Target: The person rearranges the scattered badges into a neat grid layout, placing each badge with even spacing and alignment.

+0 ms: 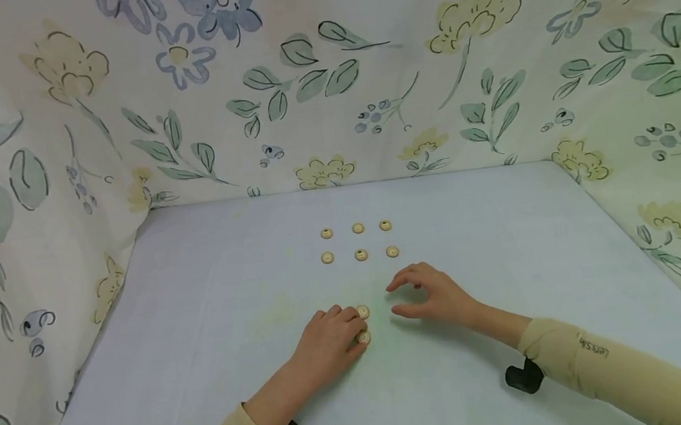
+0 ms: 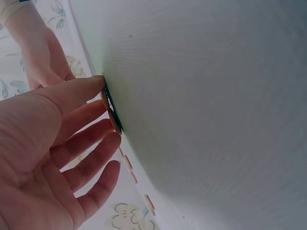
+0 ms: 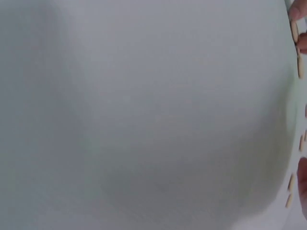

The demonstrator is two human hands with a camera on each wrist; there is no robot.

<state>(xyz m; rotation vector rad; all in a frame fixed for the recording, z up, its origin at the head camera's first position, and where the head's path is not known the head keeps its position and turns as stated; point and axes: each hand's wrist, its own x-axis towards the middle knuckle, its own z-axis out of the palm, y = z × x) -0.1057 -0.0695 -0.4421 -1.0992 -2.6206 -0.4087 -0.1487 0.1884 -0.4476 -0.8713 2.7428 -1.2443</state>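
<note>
Two round light-coloured wooden buttons lie almost edge to edge at the middle of the table. My left hand (image 1: 331, 341) pinches the nearer button (image 1: 364, 338) between thumb (image 2: 86, 88) and index finger. Its other fingertips come right up to the farther button (image 1: 363, 312), and the remaining fingers are loosely bent. To the right, my right hand (image 1: 436, 296) is held over the table with thumb and fingers spread apart and nothing between them. In the right wrist view only a fingertip (image 3: 302, 184) of it shows at the right edge.
Beyond the hands, similar buttons (image 1: 361, 255) are laid out in two rows of three. The white table (image 1: 226, 269) has floral cloth (image 1: 316, 116) hanging behind it and at both sides. A black device (image 1: 524, 378) sits under the right wrist.
</note>
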